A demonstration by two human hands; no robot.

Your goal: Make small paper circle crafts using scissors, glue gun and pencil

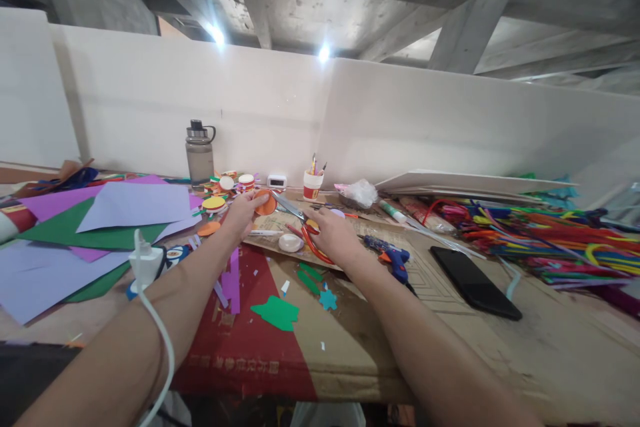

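Between the thumb and fingers of my left hand (241,215) is an orange paper disc (265,203), held up above the cardboard. My right hand (333,233) grips a pair of scissors (289,205) with orange-red handles, and the blades point left toward the disc's edge. Whether the blades touch the disc I cannot tell. Under the hands lie a white round lid-like piece (291,243) and a white pen (266,233). Closer to me are a green paper scrap (277,313) and a blue paper star (328,299). Left of my left hand sits a yellow-topped round piece (214,204).
Paper sheets (135,205) and a white plug with a cable (146,259) lie left. A water bottle (199,157) and a paper cup with pens (313,185) stand behind. To the right are a glue gun (395,260), a phone (474,282) and pipe cleaners (545,233).
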